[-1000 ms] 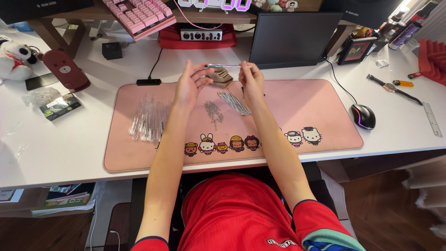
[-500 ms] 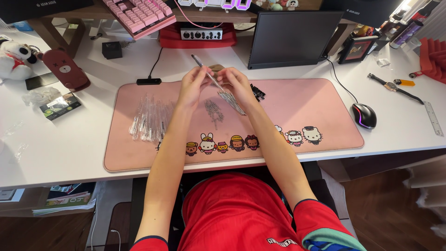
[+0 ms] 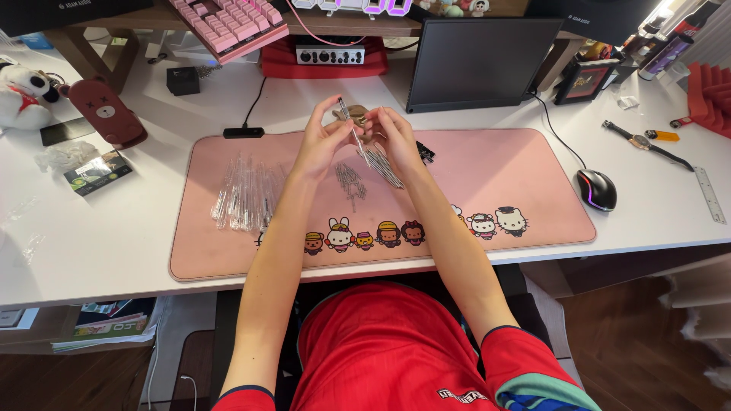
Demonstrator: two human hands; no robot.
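Head view: my left hand [image 3: 318,144] pinches one thin pen [image 3: 351,125] near its upper end, tip pointing up and away from me. My right hand [image 3: 394,137] is closed around a bundle of refills [image 3: 378,162] that fans down toward the pink mat [image 3: 495,175], its fingertips meeting the pen beside my left. Both hands are raised above the mat, close together. On the mat, left of my arms, lies a heap of clear barrels [image 3: 244,196]; between my forearms sits a smaller pile of metal parts [image 3: 350,181]. Judging by those piles, I'd say most of the pens remain unassembled and only the one in hand is under way. A mouse [image 3: 596,189] rests on the table [image 3: 114,236] just off the mat's right end.
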